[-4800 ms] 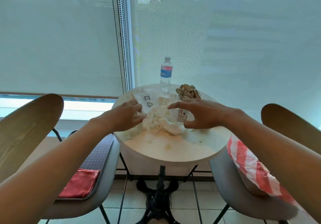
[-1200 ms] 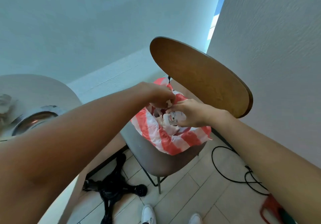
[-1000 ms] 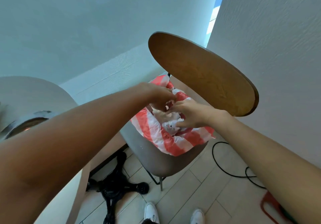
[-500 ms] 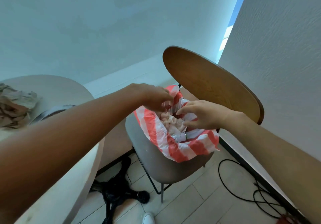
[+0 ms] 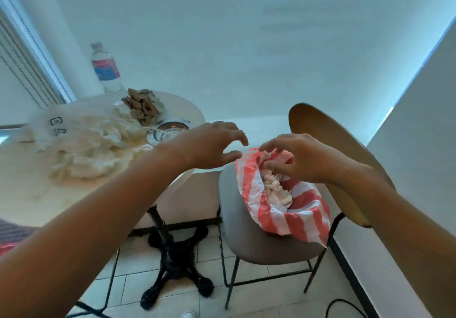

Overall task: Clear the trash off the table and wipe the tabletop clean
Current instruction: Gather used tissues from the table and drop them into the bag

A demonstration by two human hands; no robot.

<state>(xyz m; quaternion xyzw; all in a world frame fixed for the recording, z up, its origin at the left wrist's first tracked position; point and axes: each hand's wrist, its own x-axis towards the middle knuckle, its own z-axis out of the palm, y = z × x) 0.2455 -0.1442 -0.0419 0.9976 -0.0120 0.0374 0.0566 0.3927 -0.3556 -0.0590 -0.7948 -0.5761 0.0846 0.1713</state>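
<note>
A red-and-white striped plastic bag [image 5: 283,216] sits open on the grey chair seat [image 5: 246,241], with crumpled white trash [image 5: 277,191] inside it. My left hand [image 5: 209,147] hovers between the table and the bag, fingers spread, holding nothing. My right hand [image 5: 296,157] is over the bag's mouth with loosely bent fingers, holding nothing. On the round pale table [image 5: 29,199] lie a heap of white tissue and clear plastic wrap [image 5: 91,144], brown crumpled paper [image 5: 143,106], a metal dish [image 5: 170,128] and a water bottle [image 5: 106,70].
The chair's wooden backrest [image 5: 330,149] rises right behind the bag. The table's black pedestal foot [image 5: 175,263] stands on the tiled floor. A black cable [image 5: 345,307] lies on the floor at the lower right. Window blinds [image 5: 27,70] are at the left.
Both hands have let go of the trash, which now lies in the bag, and lifted away from it. My left hand has moved left toward the table; the view has swung back to the tabletop.
</note>
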